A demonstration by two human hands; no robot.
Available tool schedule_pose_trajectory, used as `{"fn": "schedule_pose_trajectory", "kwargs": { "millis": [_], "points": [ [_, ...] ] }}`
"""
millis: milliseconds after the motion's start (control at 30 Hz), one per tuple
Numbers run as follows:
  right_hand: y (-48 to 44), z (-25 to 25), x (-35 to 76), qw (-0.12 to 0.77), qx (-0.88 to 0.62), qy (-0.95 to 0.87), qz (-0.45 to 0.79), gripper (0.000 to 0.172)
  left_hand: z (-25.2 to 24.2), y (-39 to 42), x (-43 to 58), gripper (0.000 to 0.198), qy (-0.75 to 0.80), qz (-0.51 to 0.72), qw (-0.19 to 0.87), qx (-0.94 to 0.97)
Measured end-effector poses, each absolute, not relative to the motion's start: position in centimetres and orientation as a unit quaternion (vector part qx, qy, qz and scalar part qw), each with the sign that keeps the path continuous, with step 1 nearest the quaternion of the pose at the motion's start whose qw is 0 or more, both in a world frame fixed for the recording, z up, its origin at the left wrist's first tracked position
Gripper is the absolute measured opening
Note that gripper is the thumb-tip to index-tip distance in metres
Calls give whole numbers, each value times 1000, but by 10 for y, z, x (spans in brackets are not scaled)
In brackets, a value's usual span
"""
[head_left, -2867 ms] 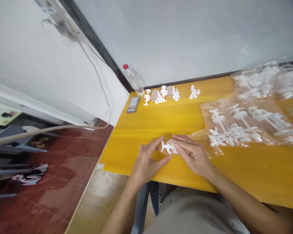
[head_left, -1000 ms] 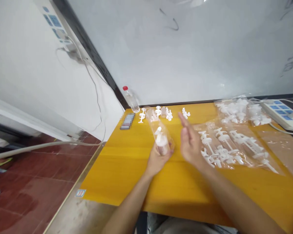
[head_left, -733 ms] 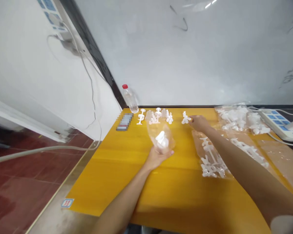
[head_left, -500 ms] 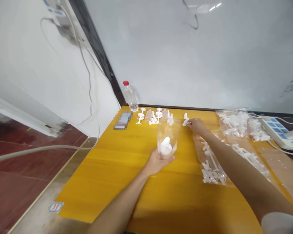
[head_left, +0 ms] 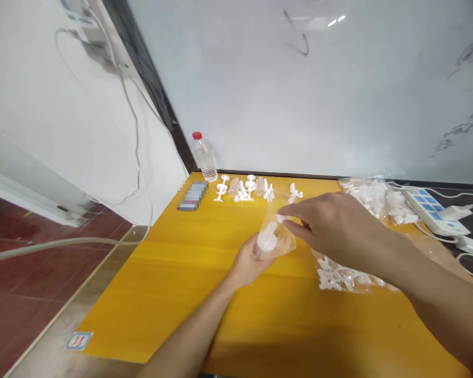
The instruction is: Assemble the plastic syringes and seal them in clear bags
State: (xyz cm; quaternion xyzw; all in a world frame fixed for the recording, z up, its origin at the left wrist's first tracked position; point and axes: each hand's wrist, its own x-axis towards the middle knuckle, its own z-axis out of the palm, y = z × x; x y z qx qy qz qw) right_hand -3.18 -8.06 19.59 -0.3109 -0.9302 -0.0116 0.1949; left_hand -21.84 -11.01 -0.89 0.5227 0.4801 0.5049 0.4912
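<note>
My left hand is closed around the lower part of a clear plastic bag. Inside the bag lies a round white plastic part with a piece sticking up from it. At the bag's upper end, my right hand pinches a small white plastic part between thumb and forefinger. Whether that part is inside the bag's mouth or just above it, I cannot tell. Beyond the hands, small white knobbed parts sit on the yellow table.
Along the back stand white disc stands, clear cylinders, a phone-like device and a water bottle. Bags of white parts lie at right, beside a power strip. A whiteboard rises behind.
My right hand has moved from the white knobbed parts at the back toward the bag, carrying a small white part. The left hand keeps the bag, which now leans and looks narrower at the top.
</note>
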Motion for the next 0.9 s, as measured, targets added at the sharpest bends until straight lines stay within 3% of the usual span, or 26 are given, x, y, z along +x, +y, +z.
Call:
{"fn": "schedule_pose_trajectory", "kwargs": {
  "millis": [100, 267, 367, 467, 633, 733, 800, 867, 900],
  "points": [
    [-68, 197, -28, 165, -323, -931, -36, 21, -6, -113, -218, 49, 477, 502, 487, 532],
    [-17, 199, -4, 242, -463, -852, 42, 28, 0, -114, -225, 57, 473, 492, 499, 534],
    [47, 159, -4, 119, -598, -788, 82, 32, 3, -115, -231, 55, 468, 479, 514, 536],
    [97, 104, -11, 61, -631, -767, 103, 43, 2, -116, -234, 50, 467, 482, 515, 534],
    [109, 75, -14, 60, -635, -762, 114, 24, -7, -114, -233, 49, 451, 493, 522, 530],
    [67, 114, 2, 100, -634, -759, 113, 25, -14, -113, -234, 49, 445, 494, 522, 534],
    [16, 152, 12, 173, -609, -768, 98, 32, -16, -113, -234, 51, 450, 501, 519, 526],
    [-40, 187, 14, 329, -452, -828, 45, 22, -14, -113, -233, 52, 454, 507, 518, 518],
    [-63, 199, 11, 353, -367, -860, 27, 18, -12, -113, -233, 51, 457, 509, 517, 515]
  ]
}}
